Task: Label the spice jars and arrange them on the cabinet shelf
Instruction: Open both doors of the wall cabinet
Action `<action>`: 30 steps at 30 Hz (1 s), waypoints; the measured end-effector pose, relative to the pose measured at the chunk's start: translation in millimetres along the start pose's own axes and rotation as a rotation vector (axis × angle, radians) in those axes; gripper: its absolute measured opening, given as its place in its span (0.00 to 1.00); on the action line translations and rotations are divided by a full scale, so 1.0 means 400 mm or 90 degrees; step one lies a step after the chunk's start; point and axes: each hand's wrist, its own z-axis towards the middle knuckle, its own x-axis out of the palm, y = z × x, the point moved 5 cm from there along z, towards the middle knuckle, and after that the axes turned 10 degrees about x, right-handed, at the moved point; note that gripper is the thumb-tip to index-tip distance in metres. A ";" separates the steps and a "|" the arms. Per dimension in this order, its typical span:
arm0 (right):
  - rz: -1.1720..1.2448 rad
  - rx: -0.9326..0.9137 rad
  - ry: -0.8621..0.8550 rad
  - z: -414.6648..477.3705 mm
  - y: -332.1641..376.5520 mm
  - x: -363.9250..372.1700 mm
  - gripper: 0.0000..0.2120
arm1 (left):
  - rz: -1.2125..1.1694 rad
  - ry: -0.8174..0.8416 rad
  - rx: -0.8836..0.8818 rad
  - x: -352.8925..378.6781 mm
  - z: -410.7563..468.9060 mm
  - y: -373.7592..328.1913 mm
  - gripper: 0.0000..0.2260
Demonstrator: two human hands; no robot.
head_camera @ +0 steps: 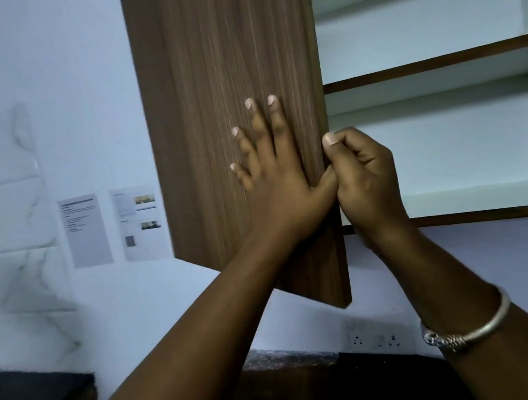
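Door (219,69), swung open: L hand (273,178) pressing flat on its face w/ fingers spread, R hand (365,177) curling round its free edge; shelf (461,201) lying just right of both, running sideways, R hand nearer; jars not in view.

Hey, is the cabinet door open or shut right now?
Open. The cabinet door stands swung out, baring the white shelves beside it. The left hand lies flat on its face; the right hand grips its edge.

Two hands (275,181) (367,177), one door (219,69), two shelves (440,59) (484,215), two papers (86,231) (143,224)
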 end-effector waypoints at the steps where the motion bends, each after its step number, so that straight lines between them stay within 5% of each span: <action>1: 0.020 -0.018 0.011 -0.017 0.029 0.023 0.15 | -0.032 0.001 0.004 -0.043 -0.012 -0.004 0.44; 9: 0.110 -0.111 0.076 -0.155 0.209 0.297 0.12 | -0.222 0.002 0.004 -0.385 -0.089 0.055 0.36; 13: 0.102 -0.102 0.118 -0.218 0.282 0.493 0.12 | -0.283 -0.047 -0.049 -0.593 -0.133 0.154 0.12; 22: -0.102 -0.065 0.215 -0.269 0.363 0.898 0.30 | -0.273 -0.104 -0.289 -0.928 -0.228 0.373 0.17; 30: -0.150 -0.063 0.157 -0.268 0.338 0.945 0.31 | -0.249 -0.092 -0.295 -0.936 -0.234 0.412 0.20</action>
